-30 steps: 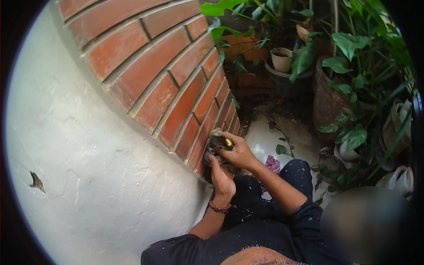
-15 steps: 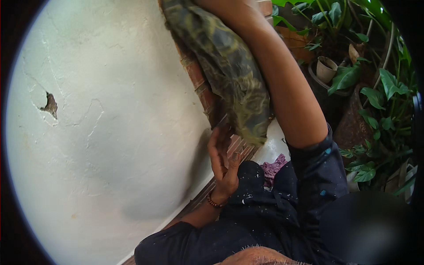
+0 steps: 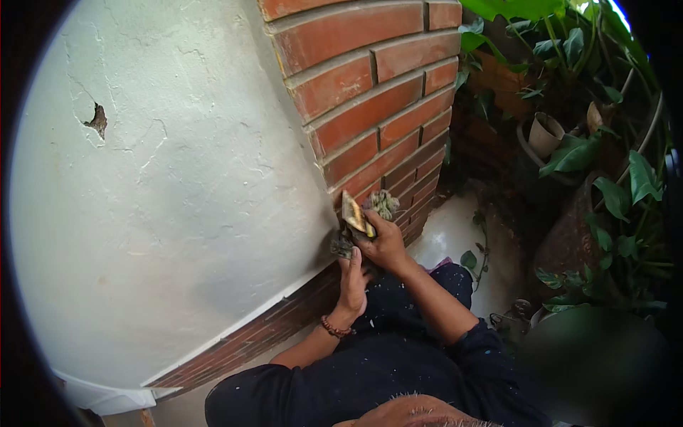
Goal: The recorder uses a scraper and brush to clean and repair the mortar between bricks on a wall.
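Observation:
A camouflage-patterned cloth (image 3: pixel 384 203) in green and dark tones is bunched up in my right hand (image 3: pixel 385 244), whose fingers are closed round it. From the same grip a flat, tapering piece (image 3: pixel 355 215), yellowish with pale edges, sticks up toward the wall; its kind is unclear. My left hand (image 3: pixel 351 288), with a beaded bracelet (image 3: pixel 335 327) at the wrist, is just below. Its thumb presses on a dark bunched end of the cloth, and its other fingers are partly hidden. Both hands are close to the corner where white wall meets brick.
The white plastered wall (image 3: pixel 206 220) on the left has cracks and a chipped hole (image 3: pixel 97 121). A red brick column (image 3: pixel 380 92) rises ahead. Potted plants (image 3: pixel 569 153) with broad leaves crowd the right side, with a small pot (image 3: pixel 546 135) among them.
My right arm has come down from high in front of the bricks, and the cloth, spread out before, is now bunched between my hands. More of the brick column shows.

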`<state>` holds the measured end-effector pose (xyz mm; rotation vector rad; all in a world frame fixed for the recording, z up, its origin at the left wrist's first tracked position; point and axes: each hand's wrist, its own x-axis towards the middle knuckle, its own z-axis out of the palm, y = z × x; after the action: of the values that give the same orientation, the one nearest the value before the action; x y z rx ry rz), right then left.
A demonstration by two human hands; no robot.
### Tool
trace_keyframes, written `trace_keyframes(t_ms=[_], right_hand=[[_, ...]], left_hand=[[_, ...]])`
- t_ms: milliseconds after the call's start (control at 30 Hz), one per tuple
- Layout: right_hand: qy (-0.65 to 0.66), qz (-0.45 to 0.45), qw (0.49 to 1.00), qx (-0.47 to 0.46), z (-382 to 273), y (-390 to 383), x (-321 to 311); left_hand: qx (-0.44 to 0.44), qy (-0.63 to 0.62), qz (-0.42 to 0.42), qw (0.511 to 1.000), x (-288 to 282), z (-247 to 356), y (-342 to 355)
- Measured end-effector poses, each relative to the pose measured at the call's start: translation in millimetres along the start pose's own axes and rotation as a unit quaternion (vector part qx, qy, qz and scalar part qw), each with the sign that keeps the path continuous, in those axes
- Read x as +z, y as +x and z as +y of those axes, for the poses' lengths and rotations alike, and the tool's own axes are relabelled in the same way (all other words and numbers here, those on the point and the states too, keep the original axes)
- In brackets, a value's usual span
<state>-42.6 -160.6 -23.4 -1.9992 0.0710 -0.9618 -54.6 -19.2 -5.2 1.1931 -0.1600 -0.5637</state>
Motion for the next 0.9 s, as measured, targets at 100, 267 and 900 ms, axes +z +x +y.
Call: trace_keyframes(t_ms=[100,267,900], right_hand=[[0.219,-0.082,0.963,0.136,3.3,-28.4,-12.0],[0.44,-0.162,0.819,0.331,-32.9,-104.4,-42.8],[0.096,0.084,0.926,0.355,21.4,-99.3,-18.3]], left_hand=[[-0.127,-0.163,-0.028,0.978,3.5,2.6,-10.6],[-0.014,-0.053,0.032,0.998,-16.9,-3.9,-8.1],[0.791,0.59,0.046,0.156,227.0,275.9,144.4]])
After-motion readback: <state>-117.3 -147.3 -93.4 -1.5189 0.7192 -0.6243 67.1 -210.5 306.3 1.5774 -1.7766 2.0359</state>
